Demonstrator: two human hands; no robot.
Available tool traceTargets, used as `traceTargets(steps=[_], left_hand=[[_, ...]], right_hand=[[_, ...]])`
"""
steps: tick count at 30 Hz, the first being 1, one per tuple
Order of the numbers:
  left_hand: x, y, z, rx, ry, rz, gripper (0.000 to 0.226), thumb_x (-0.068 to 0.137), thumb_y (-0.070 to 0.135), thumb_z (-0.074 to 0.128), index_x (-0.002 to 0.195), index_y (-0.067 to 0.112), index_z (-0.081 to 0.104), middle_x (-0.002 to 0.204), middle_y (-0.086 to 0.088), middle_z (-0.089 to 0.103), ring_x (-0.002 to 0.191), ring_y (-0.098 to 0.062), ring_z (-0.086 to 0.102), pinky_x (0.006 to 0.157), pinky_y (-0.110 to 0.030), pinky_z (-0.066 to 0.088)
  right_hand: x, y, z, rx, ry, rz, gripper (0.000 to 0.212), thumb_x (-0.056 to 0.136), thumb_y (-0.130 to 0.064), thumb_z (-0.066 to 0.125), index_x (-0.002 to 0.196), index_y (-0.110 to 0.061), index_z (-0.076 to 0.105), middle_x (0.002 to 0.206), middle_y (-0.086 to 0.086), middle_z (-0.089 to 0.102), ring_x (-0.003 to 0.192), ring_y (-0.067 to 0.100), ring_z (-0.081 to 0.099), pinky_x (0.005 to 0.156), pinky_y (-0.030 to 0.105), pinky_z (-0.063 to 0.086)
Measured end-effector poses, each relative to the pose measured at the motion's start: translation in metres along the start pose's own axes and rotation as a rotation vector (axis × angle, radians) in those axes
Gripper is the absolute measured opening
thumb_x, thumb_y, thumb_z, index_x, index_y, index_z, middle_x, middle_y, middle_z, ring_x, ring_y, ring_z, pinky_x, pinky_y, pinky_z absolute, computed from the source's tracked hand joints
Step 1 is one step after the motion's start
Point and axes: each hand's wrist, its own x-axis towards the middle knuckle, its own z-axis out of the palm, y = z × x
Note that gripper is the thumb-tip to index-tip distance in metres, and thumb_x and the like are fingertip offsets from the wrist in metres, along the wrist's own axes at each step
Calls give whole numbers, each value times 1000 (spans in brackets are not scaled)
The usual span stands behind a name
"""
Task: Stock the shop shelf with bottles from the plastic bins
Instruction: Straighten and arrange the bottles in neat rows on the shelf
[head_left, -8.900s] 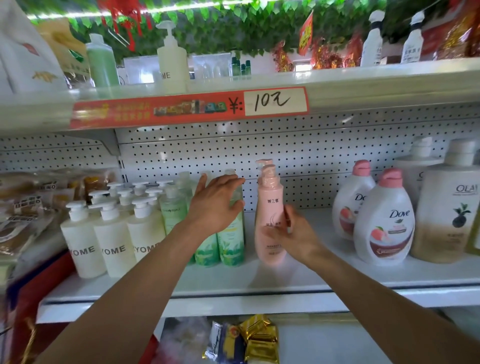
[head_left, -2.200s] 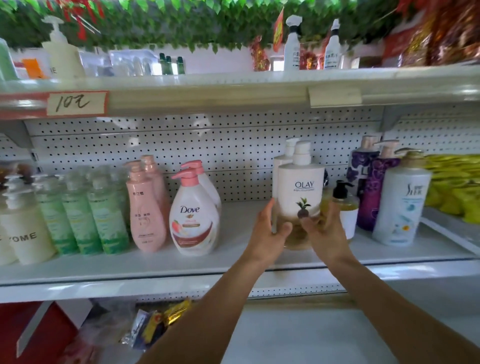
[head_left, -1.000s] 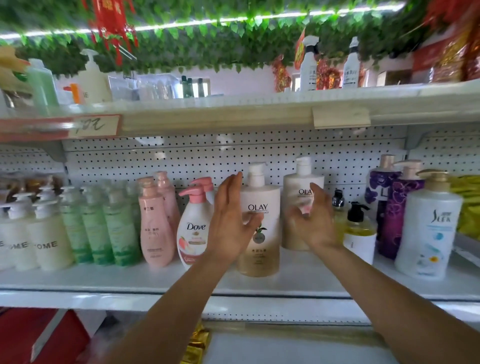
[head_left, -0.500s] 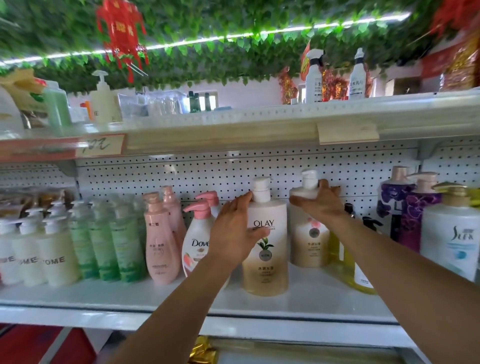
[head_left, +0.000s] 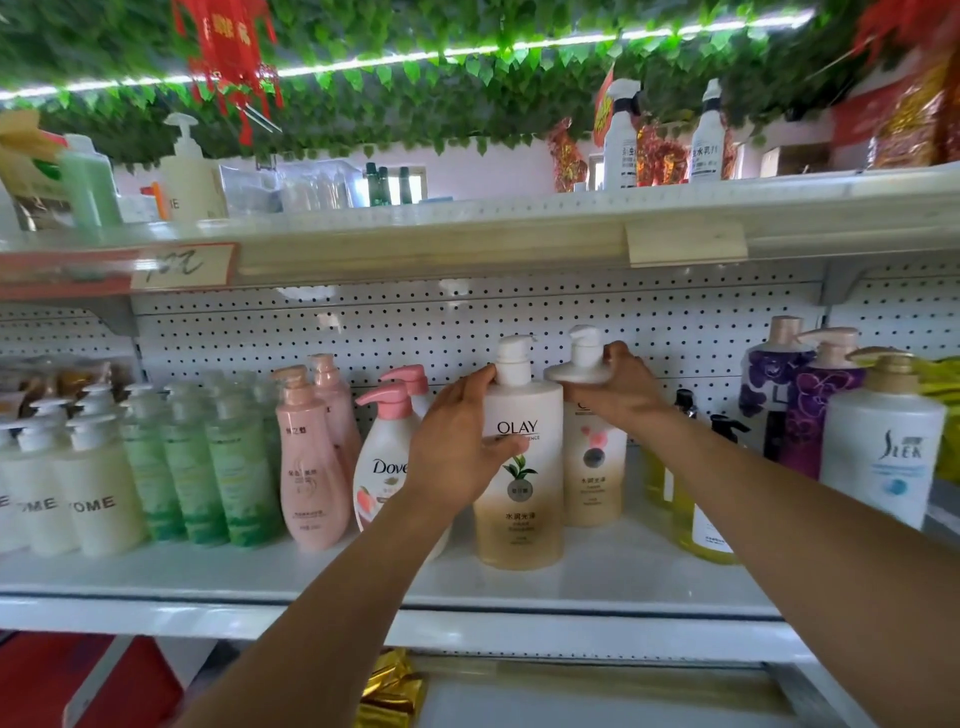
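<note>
The white metal shop shelf (head_left: 597, 577) with its perforated back panel carries a single row of pump bottles from its left edge to its right edge, labels turned outward, presumably so shoppers can read them. Near the middle of the shelf stands the tall cream-to-gold Olay pump bottle (head_left: 522, 499), upright on the board close to the front edge. The left hand (head_left: 457, 447) wraps around its left side, thumb across the label and fingers curled behind, seemingly to steady it and square its face to the front. Just behind and to its right stands a second cream-to-gold pump bottle with a pink motif (head_left: 595, 467), set deeper toward the back panel; the right hand (head_left: 621, 387) grips its shoulder and collar from above, probably nudging it into line behind the first.

To the left sit white-and-pink Dove bottles (head_left: 382, 467), slim pink bottles (head_left: 311, 462), pale green bottles (head_left: 202, 467) and cream bottles lettered "OME" (head_left: 93, 493). Toward the right edge stand a white Slek bottle (head_left: 883, 452), purple floral bottles (head_left: 810, 400) and a yellow bottle with a black pump (head_left: 701, 519), partly covered by the right forearm.

The plastic bins are out of view. The price card on the upper shelf is smeared by motion blur, and the left-edge bottles are cut off by the frame.
</note>
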Motion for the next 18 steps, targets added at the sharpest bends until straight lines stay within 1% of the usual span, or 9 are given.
traceTargets(steps=[2,4,6,8,9,11,12,15,18], left_hand=[[0,-1,-1,-4,1,0,84,76,44,75,146,22,33,140,4,49,130,-16,41,102,-33,40],[-1,-2,-2,-5,-4,2,84,76,43,75,146,23,33,140,3,49,130,-17,41,102,-34,39],[-1,-2,-2,-1,-9,11,84,76,43,75,146,24,32,139,3,49,130,-18,42,102,-34,39],[-1,-2,-2,-3,-7,15,83,76,42,75,145,24,33,139,3,49,130,-18,42,102,-35,39],[-1,-2,-2,-9,-6,16,83,76,42,76,145,24,33,139,3,49,130,-18,42,102,-35,39],[-1,-2,-1,-21,-4,18,82,76,41,76,145,24,33,139,4,49,130,-18,42,102,-35,39],[-1,-3,-1,-21,-2,20,82,76,41,76,144,25,33,139,4,49,130,-18,42,102,-34,39],[-1,-3,-1,-15,-2,16,82,76,42,76,144,25,33,138,4,49,129,-17,42,101,-34,40],[-1,-3,-1,-22,-5,22,82,76,41,75,144,24,34,139,4,48,129,-17,42,101,-35,40]], right_hand=[[-2,-5,5,16,-22,13,67,70,-41,82,120,-16,43,118,9,56,99,23,57,83,38,50],[-5,-10,7,41,-51,23,64,74,-39,80,120,-15,44,116,6,58,96,21,56,79,33,45],[-9,-9,8,91,-71,17,67,75,-47,77,125,-18,42,119,4,58,94,18,54,75,29,42],[-15,-6,9,151,-63,1,72,82,-56,65,138,-22,35,133,5,53,101,18,54,71,30,45],[-18,0,10,199,-52,15,74,87,-61,55,146,-27,27,144,5,45,114,21,51,80,35,49],[-25,15,20,378,-6,110,79,85,-77,32,151,-39,12,158,0,25,138,26,35,109,52,34],[-31,25,28,474,22,181,85,79,-84,24,151,-39,14,159,1,24,139,26,35,111,53,28],[-53,59,62,661,-17,312,90,80,-86,12,148,-32,33,152,5,40,130,24,47,108,46,30],[-68,68,73,724,-95,329,80,89,-74,11,135,-25,54,132,8,59,121,21,53,100,37,36]])
